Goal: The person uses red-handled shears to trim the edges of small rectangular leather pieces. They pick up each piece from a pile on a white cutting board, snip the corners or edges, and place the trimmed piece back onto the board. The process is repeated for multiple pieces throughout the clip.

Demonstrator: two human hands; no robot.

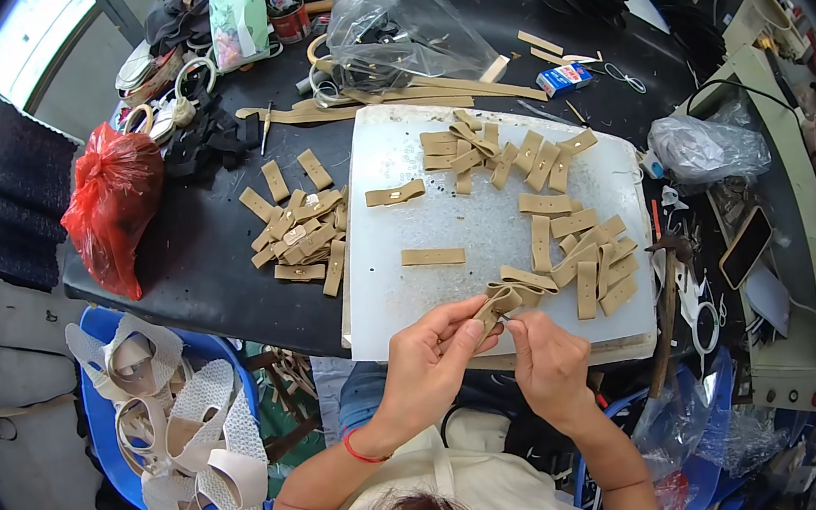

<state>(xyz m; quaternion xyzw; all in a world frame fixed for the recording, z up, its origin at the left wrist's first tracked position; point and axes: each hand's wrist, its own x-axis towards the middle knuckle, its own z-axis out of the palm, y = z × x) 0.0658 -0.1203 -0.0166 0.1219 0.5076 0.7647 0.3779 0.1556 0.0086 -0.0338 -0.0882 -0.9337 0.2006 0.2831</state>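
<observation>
Just over the near edge of the white board [384, 308], my left hand [432, 358] is closed around a tan strap loop [497, 307], pinched between thumb and fingers. My right hand [551, 365] is beside it, fingers curled together at the near end of the loop; what they pinch is too small to make out. Other tan strap loops [586, 275] lie in a loose group right of the hands, some touching the held one. More loops [461, 148] are at the board's far side, and a single flat loop [432, 256] lies left of centre.
Left of the board is a pile of tan loops [304, 228] on the black table [201, 289]. A red plastic bag [116, 208] stands at the table's left. A blue basket [106, 430] holds white straps. To the right are a hammer [669, 296], scissors [705, 322] and a phone [745, 248].
</observation>
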